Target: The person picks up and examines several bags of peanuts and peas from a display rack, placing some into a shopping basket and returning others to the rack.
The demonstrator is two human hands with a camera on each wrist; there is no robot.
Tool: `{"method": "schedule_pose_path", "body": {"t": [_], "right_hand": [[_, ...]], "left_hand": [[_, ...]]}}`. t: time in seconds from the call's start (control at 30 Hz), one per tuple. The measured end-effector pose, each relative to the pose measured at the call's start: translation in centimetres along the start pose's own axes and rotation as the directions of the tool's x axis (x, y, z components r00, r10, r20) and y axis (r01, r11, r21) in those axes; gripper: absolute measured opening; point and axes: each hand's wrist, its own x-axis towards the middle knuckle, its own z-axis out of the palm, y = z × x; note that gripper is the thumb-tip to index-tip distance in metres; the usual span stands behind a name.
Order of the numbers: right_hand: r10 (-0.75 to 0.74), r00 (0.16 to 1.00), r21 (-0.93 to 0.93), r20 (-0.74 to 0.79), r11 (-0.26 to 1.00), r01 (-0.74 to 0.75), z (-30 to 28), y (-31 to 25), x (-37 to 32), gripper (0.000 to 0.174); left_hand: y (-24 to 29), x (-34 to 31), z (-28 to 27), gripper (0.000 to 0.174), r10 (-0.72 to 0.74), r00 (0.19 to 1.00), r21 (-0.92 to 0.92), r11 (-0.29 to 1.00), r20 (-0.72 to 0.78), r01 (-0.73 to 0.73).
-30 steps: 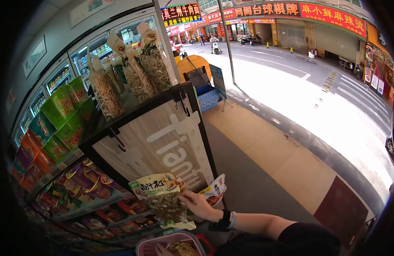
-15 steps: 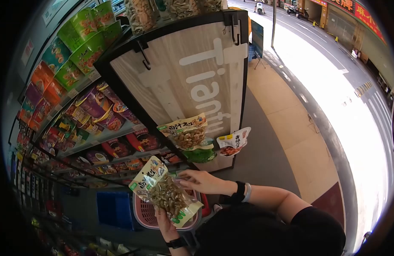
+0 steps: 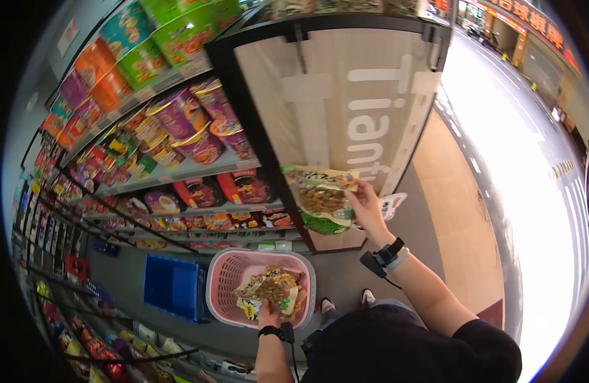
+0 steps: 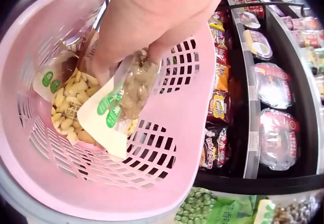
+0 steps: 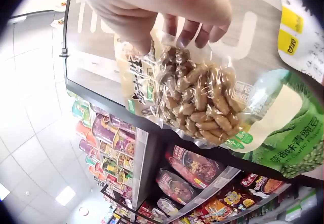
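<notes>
A peanut bag (image 3: pixel 323 199) hangs at the shelf's end panel, and my right hand (image 3: pixel 369 210) pinches its edge; in the right wrist view the thumb lies on the front of this bag (image 5: pixel 197 97), fingers curled behind its edge. Beside it hangs a green pea bag (image 5: pixel 291 133). My left hand (image 3: pixel 268 316) is inside the pink basket (image 3: pixel 221 265), gripping another peanut bag (image 3: pixel 272 290) over other snack bags. Seen from the left wrist, the left hand (image 4: pixel 152 21) covers the top of that bag (image 4: pixel 132 89), above a bag of pale nuts (image 4: pixel 71 102).
A blue crate (image 3: pixel 173 287) stands on the floor left of the basket. Shelves of cup noodles (image 3: pixel 179 118) run along the left. A white snack packet (image 3: pixel 391 205) hangs right of the panel's bags. The person's shoes are right of the basket; the street lies beyond.
The left hand has lowered a peanut bag into the basket. The right hand has left that bag and moved up to another on the panel. The view has shifted, showing more of the basket.
</notes>
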Motion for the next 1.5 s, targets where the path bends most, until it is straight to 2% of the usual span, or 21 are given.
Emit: {"method": "schedule_pose_path", "body": {"t": [0.03,0.13,0.2,0.23,0.27,0.33,0.4,0.5,0.6,0.67,0.73,0.8,0.87,0.97,1.07,1.13,1.27,1.37,1.43,1.47,1.5], "right_hand": [[-0.066,0.997,-0.110,-0.048,0.992,0.061,-0.2,2.1,0.4,0.025],[-0.125,0.992,-0.111,-0.018,0.986,0.122,-0.1,0.6,-0.7,0.012],[-0.252,0.967,-0.201,-0.047,0.950,0.238,0.4,-0.8,-1.4,0.011],[-0.116,0.992,-0.117,-0.054,0.987,0.109,1.0,-3.4,-2.5,0.011],[-0.083,0.995,-0.093,-0.062,0.993,0.077,0.9,-3.7,-2.7,0.010],[-0.126,0.991,-0.092,-0.052,0.988,0.121,0.7,-4.6,-3.5,0.009],[-0.014,0.999,-0.006,-0.038,1.000,0.014,1.3,-7.3,-5.2,0.008],[-0.032,0.989,0.011,0.146,0.999,0.031,2.9,-9.5,-6.9,0.009],[-0.023,0.930,-0.131,0.366,0.988,0.076,6.0,-9.7,-8.7,0.010],[0.059,0.881,-0.167,0.470,0.986,0.023,7.7,-7.4,-9.8,0.013],[0.125,0.790,-0.272,0.600,0.961,0.054,8.0,-5.9,-9.8,0.021],[-0.097,0.787,-0.203,0.609,0.941,0.272,7.6,-2.2,-10.4,0.033],[0.072,0.784,-0.269,0.617,0.955,0.125,5.5,-1.8,-9.7,0.041],[0.185,0.934,-0.360,0.307,0.931,-0.067,1.6,0.3,-8.6,0.042],[0.162,0.979,-0.384,0.126,0.918,-0.103,-1.6,6.4,-6.1,0.047],[-0.134,0.990,-0.477,0.041,0.868,0.138,-2.2,7.8,-4.2,0.054],[-0.123,0.992,-0.433,0.030,0.893,0.124,-1.1,8.6,-1.6,0.060],[-0.086,0.994,-0.538,0.059,0.837,0.105,-1.2,9.4,-1.2,0.053],[0.137,0.973,-0.743,0.183,0.667,0.046,-1.6,9.6,-1.6,0.037],[0.138,0.971,-0.741,0.193,0.669,0.052,-1.6,9.9,-1.9,0.037],[0.142,0.975,-0.646,0.173,0.763,0.004,-1.4,9.7,-2.6,0.031]], "left_hand": [[1.3,-0.7,0.5,0.030,0.045,0.999,-0.004,0.999,-0.006,-0.045],[2.2,-0.6,0.4,0.034,0.131,0.991,0.529,0.838,0.036,-0.130],[-7.9,3.7,2.5,0.030,0.109,0.951,0.347,0.938,-0.288,-0.002],[-9.6,7.4,3.9,0.031,-0.439,0.653,-0.485,0.866,-0.616,0.124],[-8.1,4.1,4.0,0.031,-0.445,0.638,-0.492,0.863,-0.628,0.117],[3.6,2.5,3.2,0.031,-0.085,0.857,-0.340,0.934,-0.508,-0.108],[13.7,-0.8,2.4,0.033,0.028,0.939,-0.466,0.863,-0.343,-0.196],[23.0,-4.0,1.8,0.038,0.273,0.918,-0.562,0.728,-0.287,-0.392],[25.8,-6.8,1.1,0.044,0.370,0.908,-0.746,0.544,-0.199,-0.385],[23.5,-6.3,-0.6,0.052,0.316,0.946,-0.699,0.693,0.076,-0.175],[21.1,-6.2,-0.3,0.049,0.297,0.953,-0.759,0.635,0.066,-0.146],[17.2,-5.3,0.1,0.036,0.101,0.989,-0.847,0.511,-0.112,-0.148],[14.2,-4.1,-0.3,0.031,-0.046,0.991,-0.828,0.556,-0.122,-0.076],[7.8,-0.9,-1.1,0.041,-0.297,0.950,-0.827,0.555,-0.091,0.094],[1.4,2.4,-1.6,0.045,-0.443,0.896,-0.844,0.468,0.032,0.262],[0.4,2.8,-1.3,0.047,-0.462,0.882,-0.821,0.466,0.092,0.329],[-1.9,3.8,-1.0,0.055,-0.375,0.923,-0.819,0.500,0.089,0.282],[-2.0,3.7,-1.2,0.057,-0.436,0.899,-0.805,0.520,0.036,0.285],[-1.9,4.1,-0.7,0.054,-0.408,0.780,-0.329,0.904,-0.475,0.273],[-1.9,4.1,-0.5,0.054,-0.412,0.774,-0.334,0.902,-0.481,0.273],[2.0,2.9,0.3,0.053,-0.270,0.711,0.002,0.934,-0.650,0.356]]}}
